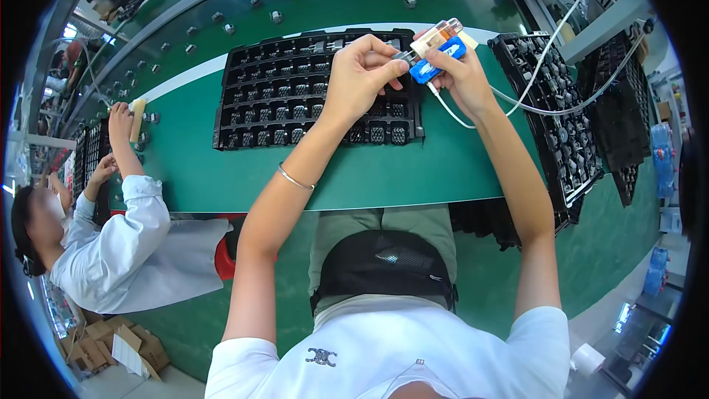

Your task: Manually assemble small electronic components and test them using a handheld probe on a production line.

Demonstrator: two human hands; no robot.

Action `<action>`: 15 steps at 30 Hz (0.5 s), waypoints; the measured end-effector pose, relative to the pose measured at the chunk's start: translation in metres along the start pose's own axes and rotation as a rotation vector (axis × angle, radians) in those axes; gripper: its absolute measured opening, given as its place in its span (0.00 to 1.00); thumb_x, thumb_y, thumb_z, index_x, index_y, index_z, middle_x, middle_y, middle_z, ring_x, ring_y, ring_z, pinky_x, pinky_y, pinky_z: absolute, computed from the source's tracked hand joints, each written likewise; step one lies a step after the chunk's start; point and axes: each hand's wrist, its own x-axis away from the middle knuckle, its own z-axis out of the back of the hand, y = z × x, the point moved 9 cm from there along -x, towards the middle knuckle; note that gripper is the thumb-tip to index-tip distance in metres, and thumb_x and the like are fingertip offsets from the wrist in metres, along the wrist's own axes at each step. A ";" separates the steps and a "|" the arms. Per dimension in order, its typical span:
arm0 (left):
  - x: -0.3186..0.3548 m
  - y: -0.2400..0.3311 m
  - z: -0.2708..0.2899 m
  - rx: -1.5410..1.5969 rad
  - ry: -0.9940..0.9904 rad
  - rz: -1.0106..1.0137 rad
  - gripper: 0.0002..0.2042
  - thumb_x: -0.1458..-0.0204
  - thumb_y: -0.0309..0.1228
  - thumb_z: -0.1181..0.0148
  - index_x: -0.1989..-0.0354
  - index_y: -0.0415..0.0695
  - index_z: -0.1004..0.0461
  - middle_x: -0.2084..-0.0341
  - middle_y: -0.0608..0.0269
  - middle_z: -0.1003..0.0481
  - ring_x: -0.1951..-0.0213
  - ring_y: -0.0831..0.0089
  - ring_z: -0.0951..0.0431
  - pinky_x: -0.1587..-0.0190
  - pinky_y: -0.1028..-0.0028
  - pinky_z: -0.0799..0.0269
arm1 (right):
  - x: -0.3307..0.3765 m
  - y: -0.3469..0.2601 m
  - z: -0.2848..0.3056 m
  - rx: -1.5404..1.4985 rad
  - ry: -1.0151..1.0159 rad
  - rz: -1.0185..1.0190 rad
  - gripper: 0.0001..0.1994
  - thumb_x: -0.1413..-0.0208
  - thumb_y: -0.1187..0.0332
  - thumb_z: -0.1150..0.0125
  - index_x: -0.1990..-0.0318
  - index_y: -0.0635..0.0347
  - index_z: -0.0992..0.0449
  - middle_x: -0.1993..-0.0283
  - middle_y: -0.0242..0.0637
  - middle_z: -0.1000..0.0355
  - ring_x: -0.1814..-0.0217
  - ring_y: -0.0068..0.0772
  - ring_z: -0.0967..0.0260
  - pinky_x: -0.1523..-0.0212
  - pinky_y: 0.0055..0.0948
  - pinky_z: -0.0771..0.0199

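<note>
Left hand (363,74) pinches a small grey part (402,57) between thumb and fingers, right hand (464,80) is closed round a blue-and-cream device (426,69) just beside it, black tray (219,130) below the hands; part looks light and stiff, device probably rigid, best held by its body, not cable (446,109).

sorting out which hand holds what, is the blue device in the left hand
No, the right hand grips the blue device, while the left hand pinches a metal part beside it.
</note>
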 end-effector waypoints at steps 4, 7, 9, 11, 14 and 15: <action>0.005 0.005 -0.001 -0.048 0.012 -0.004 0.10 0.51 0.27 0.32 0.65 0.37 0.27 0.75 0.60 0.20 0.78 0.80 0.22 0.80 0.83 0.34 | 0.001 0.008 0.001 -0.060 0.009 -0.011 0.17 0.43 0.66 0.39 0.49 0.64 0.29 0.61 0.30 0.26 0.68 0.12 0.29 0.78 0.13 0.31; 0.005 0.004 -0.002 -0.068 0.010 0.005 0.10 0.51 0.27 0.32 0.66 0.37 0.27 0.76 0.60 0.20 0.78 0.80 0.22 0.80 0.83 0.34 | 0.002 0.012 0.002 -0.078 0.007 -0.020 0.18 0.43 0.66 0.39 0.49 0.65 0.29 0.62 0.30 0.26 0.69 0.12 0.29 0.78 0.13 0.31; 0.005 0.004 -0.003 -0.079 0.002 0.014 0.10 0.51 0.27 0.32 0.66 0.37 0.27 0.76 0.60 0.20 0.78 0.80 0.22 0.80 0.83 0.33 | 0.003 0.012 0.005 -0.068 0.010 -0.022 0.18 0.43 0.66 0.39 0.48 0.65 0.29 0.62 0.30 0.26 0.69 0.13 0.29 0.78 0.13 0.32; 0.005 0.006 -0.004 -0.118 -0.024 0.008 0.10 0.51 0.28 0.32 0.67 0.36 0.27 0.77 0.60 0.20 0.78 0.79 0.22 0.79 0.83 0.33 | 0.002 0.012 -0.001 -0.140 -0.077 -0.040 0.18 0.42 0.66 0.40 0.48 0.65 0.29 0.62 0.30 0.26 0.70 0.12 0.30 0.79 0.14 0.33; 0.003 0.008 -0.010 -0.111 -0.058 0.001 0.10 0.52 0.27 0.32 0.67 0.36 0.28 0.77 0.60 0.20 0.79 0.79 0.23 0.79 0.83 0.33 | 0.005 0.022 0.000 -0.198 -0.093 -0.125 0.18 0.42 0.66 0.41 0.47 0.65 0.30 0.63 0.30 0.26 0.71 0.12 0.32 0.78 0.15 0.33; 0.002 0.009 -0.011 -0.109 -0.059 0.000 0.10 0.52 0.27 0.32 0.67 0.36 0.28 0.77 0.60 0.20 0.79 0.79 0.23 0.79 0.83 0.33 | 0.006 0.022 0.002 -0.195 -0.091 -0.125 0.18 0.42 0.66 0.41 0.47 0.65 0.30 0.63 0.30 0.26 0.71 0.12 0.32 0.78 0.15 0.33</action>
